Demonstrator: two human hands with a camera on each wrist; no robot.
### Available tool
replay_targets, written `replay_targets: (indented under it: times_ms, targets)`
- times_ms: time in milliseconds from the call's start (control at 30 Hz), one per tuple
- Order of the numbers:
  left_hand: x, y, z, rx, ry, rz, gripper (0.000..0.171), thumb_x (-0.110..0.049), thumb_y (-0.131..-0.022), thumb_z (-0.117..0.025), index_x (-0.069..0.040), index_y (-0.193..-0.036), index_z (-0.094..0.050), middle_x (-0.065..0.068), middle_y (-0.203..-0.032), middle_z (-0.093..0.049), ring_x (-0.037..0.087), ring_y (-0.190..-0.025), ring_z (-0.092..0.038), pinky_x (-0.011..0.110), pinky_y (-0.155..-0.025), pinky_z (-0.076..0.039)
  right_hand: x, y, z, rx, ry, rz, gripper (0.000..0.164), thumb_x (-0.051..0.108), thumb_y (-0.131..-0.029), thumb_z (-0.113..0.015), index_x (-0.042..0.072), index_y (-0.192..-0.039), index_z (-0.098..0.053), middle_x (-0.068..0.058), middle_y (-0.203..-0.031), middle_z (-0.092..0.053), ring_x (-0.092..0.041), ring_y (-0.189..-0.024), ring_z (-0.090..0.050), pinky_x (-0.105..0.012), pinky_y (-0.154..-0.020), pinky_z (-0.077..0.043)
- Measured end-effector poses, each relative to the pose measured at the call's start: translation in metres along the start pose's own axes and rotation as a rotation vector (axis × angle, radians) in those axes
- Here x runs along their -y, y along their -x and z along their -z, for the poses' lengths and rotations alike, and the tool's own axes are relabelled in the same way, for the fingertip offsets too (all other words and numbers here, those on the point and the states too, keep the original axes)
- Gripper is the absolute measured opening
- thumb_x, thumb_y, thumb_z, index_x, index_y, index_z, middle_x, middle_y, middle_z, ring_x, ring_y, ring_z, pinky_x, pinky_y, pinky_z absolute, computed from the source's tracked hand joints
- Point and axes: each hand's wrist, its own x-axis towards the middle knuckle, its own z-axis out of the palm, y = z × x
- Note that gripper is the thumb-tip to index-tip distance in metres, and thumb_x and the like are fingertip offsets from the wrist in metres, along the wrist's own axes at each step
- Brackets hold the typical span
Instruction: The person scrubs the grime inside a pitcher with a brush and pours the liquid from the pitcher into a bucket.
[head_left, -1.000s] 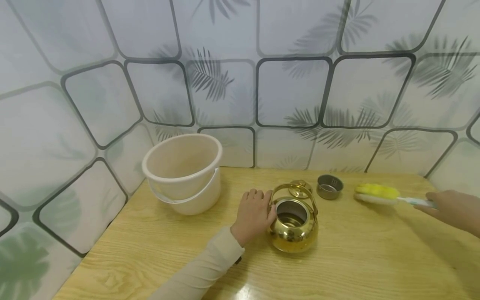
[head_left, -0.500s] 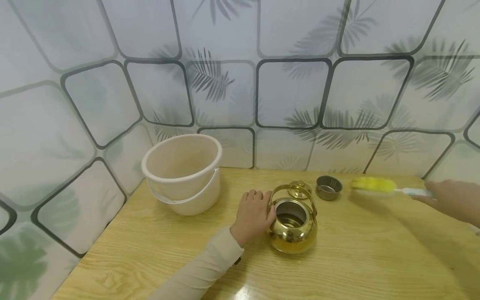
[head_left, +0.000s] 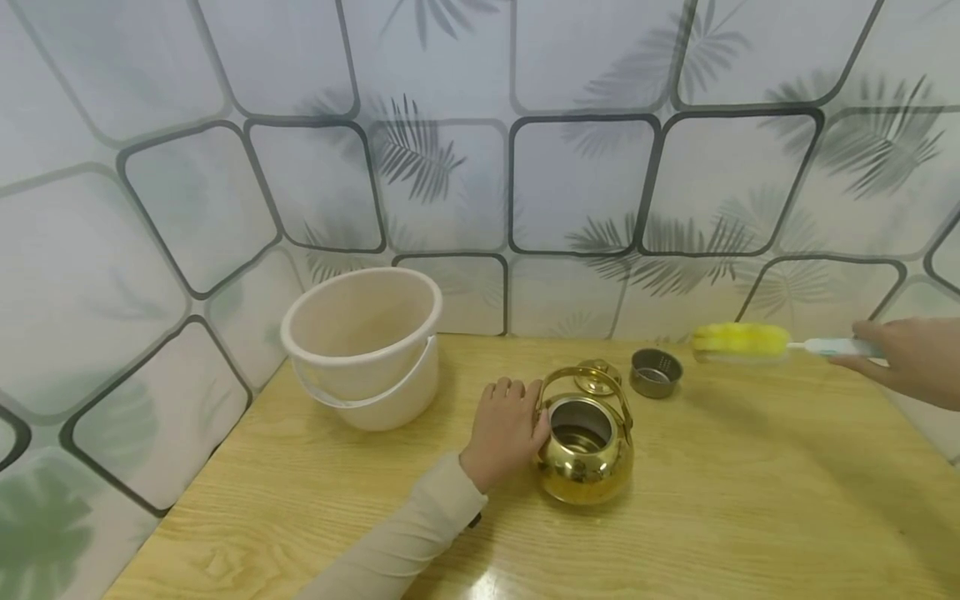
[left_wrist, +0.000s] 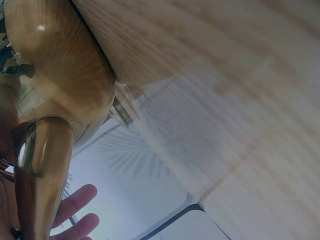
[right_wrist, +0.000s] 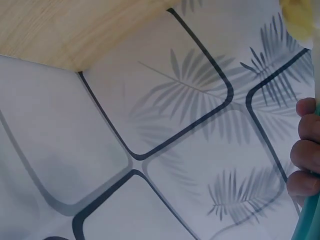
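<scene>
A shiny gold kettle point(head_left: 583, 475) stands lidless on the table, its arched handle upright. My left hand point(head_left: 504, 435) holds the kettle's left side, the thumb against its body. In the left wrist view, the fingers point(left_wrist: 80, 227) reach past the tapering spout point(left_wrist: 42, 175). Off to the right, my right hand point(head_left: 918, 358) grips the white and teal handle of a cleaning brush point(head_left: 742, 340) with a fluffy yellow head, raised over the table's back. The right wrist view shows curled fingers point(right_wrist: 306, 155) round that handle.
Behind the kettle lies its gold lid point(head_left: 597, 377), beside a small grey metal strainer cup point(head_left: 656, 373). A white bucket point(head_left: 390, 400) with its handle lowered stands to the left. The patterned wall point(head_left: 585, 183) closes off the table's point(head_left: 300, 517) back and left side.
The right hand and the brush have risen and shifted toward the wall, the brush head moving slightly left. The left hand and kettle stay in place.
</scene>
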Motion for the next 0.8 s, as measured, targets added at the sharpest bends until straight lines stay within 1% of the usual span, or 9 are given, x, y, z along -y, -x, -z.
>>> replay_targets:
  times_ms: [67,133,200,300,433,500,633,700,800]
  targets:
    - [0.0,0.0,0.0,-0.001,0.004,0.001,0.032,-0.035,-0.09,-0.048,-0.014,-0.11,-0.06,0.001,-0.086,-0.065,0.019,-0.085,-0.058,0.031,-0.075,-0.046,0.003,-0.003,0.005,-0.089,0.006,0.039,0.091,0.073,-0.085,-0.011,-0.008,-0.081,-0.051,0.002,-0.044,-0.035,-0.008,-0.035,-0.03,-0.02,-0.036,-0.028]
    - [0.0,0.0,-0.001,-0.003,0.01,0.001,0.031,-0.034,-0.089,-0.049,-0.013,-0.11,-0.06,0.002,-0.086,-0.065,0.019,-0.085,-0.058,0.031,-0.076,-0.046,0.007,-0.005,0.009,-0.177,0.006,0.074,0.087,0.072,-0.083,-0.003,-0.002,-0.074,-0.046,0.003,-0.043,-0.029,-0.006,-0.034,-0.024,-0.019,-0.036,-0.023]
    - [0.0,0.0,-0.001,-0.005,0.015,0.002,0.031,-0.034,-0.089,-0.049,-0.013,-0.11,-0.06,0.002,-0.086,-0.065,0.019,-0.085,-0.058,0.031,-0.076,-0.046,0.011,-0.009,0.015,-0.252,0.001,0.122,0.081,0.07,-0.085,-0.001,0.002,-0.072,-0.042,0.004,-0.043,-0.027,-0.005,-0.033,-0.02,-0.018,-0.036,-0.019]
    - [0.0,0.0,-0.001,-0.01,0.023,0.003,0.031,-0.034,-0.089,-0.048,-0.013,-0.11,-0.06,0.002,-0.086,-0.065,0.019,-0.085,-0.059,0.032,-0.076,-0.046,0.019,-0.014,0.027,-0.274,0.024,0.157,0.075,0.068,-0.086,0.0,0.006,-0.072,-0.039,0.004,-0.045,-0.027,-0.005,-0.035,-0.019,-0.018,-0.037,-0.017]
    - [0.001,-0.002,-0.001,-0.003,0.029,0.002,0.032,-0.034,-0.09,-0.048,-0.013,-0.111,-0.06,0.002,-0.086,-0.065,0.019,-0.084,-0.059,0.032,-0.076,-0.047,0.031,-0.023,0.042,-0.292,0.067,0.208,0.078,0.064,-0.089,0.001,0.003,-0.075,-0.044,0.002,-0.048,-0.034,-0.008,-0.037,-0.025,-0.02,-0.037,-0.023]
    - [0.001,-0.002,-0.001,0.006,0.027,0.002,0.033,-0.034,-0.09,-0.047,-0.013,-0.112,-0.06,0.002,-0.086,-0.065,0.019,-0.085,-0.059,0.031,-0.076,-0.046,0.038,-0.027,0.048,-0.35,0.08,0.248,0.079,0.062,-0.092,-0.001,0.001,-0.075,-0.049,-0.001,-0.05,-0.041,-0.01,-0.038,-0.032,-0.023,-0.036,-0.028]
    - [0.001,-0.002,0.0,0.027,0.018,0.005,0.033,-0.034,-0.09,-0.047,-0.013,-0.112,-0.059,0.002,-0.086,-0.065,0.019,-0.085,-0.058,0.031,-0.075,-0.046,0.049,-0.035,0.057,-0.481,0.112,0.319,0.077,0.056,-0.097,-0.008,-0.002,-0.075,-0.054,-0.009,-0.056,-0.05,-0.022,-0.043,-0.046,-0.036,-0.039,-0.039]
    - [0.0,-0.002,0.0,0.034,0.012,0.006,0.034,-0.035,-0.09,-0.046,-0.013,-0.113,-0.059,0.002,-0.086,-0.065,0.019,-0.084,-0.058,0.031,-0.075,-0.046,0.054,-0.037,0.06,-0.515,0.124,0.344,0.076,0.053,-0.099,-0.011,-0.003,-0.076,-0.056,-0.012,-0.06,-0.053,-0.028,-0.05,-0.051,-0.041,-0.043,-0.042]
    - [0.0,-0.001,0.0,0.04,0.008,0.006,0.034,-0.035,-0.09,-0.046,-0.013,-0.113,-0.059,0.002,-0.087,-0.065,0.019,-0.085,-0.058,0.031,-0.075,-0.046,0.059,-0.039,0.062,-0.545,0.127,0.372,0.072,0.05,-0.1,-0.013,-0.003,-0.079,-0.057,-0.012,-0.064,-0.052,-0.03,-0.055,-0.052,-0.043,-0.046,-0.042]
